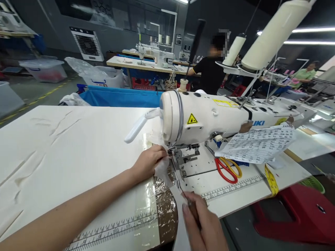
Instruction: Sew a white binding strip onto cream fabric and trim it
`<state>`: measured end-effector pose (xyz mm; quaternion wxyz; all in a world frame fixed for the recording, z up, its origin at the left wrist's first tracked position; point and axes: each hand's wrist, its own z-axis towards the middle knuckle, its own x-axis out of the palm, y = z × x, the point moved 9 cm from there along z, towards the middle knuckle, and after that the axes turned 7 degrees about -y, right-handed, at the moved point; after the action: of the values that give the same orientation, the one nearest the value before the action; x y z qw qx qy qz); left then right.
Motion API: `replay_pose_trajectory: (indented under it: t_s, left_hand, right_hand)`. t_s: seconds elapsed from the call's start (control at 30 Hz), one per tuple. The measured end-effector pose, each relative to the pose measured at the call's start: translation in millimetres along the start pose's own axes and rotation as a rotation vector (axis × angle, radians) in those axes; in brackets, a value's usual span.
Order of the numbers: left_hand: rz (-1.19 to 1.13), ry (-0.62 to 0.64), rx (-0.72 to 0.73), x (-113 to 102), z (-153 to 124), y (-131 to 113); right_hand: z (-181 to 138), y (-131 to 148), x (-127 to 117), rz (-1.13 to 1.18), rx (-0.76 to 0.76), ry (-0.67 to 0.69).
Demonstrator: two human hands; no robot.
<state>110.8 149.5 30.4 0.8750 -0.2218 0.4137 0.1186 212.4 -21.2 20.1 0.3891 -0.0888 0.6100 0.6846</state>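
A white sewing machine (199, 116) lies across the worktable, its needle area over the bed at centre. Close to the left of the needle, my left hand (150, 162) is closed on white fabric (162, 172), fingertips beside the presser foot. A strip of this fabric runs down toward the table's front edge. Lower right, my right hand (202, 221) grips a brown-handled tool (193, 208) with a thin metal shaft pointing up at the needle area. The tool's exact kind is unclear. Some fabric passes under or beside my right hand; the hand hides part of it.
Red and yellow-handled scissors (227, 170), a yellow tape measure (271, 181) and a printed sheet (258, 144) are on the right. A blue cloth bin (120, 97) stands behind the table. Beyond, a person in black (210, 73) sits; a red stool (300, 212) is lower right.
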Motion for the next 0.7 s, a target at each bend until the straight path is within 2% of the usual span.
replay_pose_trajectory:
  t_s: [0.1,0.3,0.7]
  left_hand:
    - [-0.174,-0.059,-0.012,-5,1,3]
    - [-0.193,-0.065,0.026,-6,3,1]
    - [-0.174,-0.064,-0.011,-6,5,2]
  right_hand:
    - [27,5,2,-0.109,-0.109,-0.038]
    - [48,11,19,-0.295,-0.313,-0.119]
    - [50,8,23,-0.306,-0.314,-0.142]
